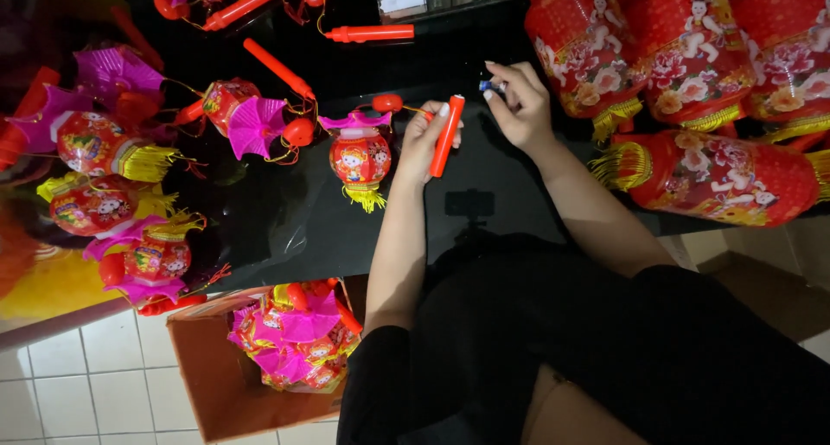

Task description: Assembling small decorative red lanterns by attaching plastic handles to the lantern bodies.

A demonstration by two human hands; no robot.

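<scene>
Left hand [425, 138]: we grip a red stick [447, 135], closed around it.
Right hand [519, 103]: we pinch a small battery [491, 87].
Nearby: a lantern [360, 158] on the table [294, 220].

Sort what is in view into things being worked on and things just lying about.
In hand: red handle stick in left hand; small battery-like piece in right hand; small lantern beside them.
Lying about: large lanterns, spare sticks, carton of lanterns.
</scene>
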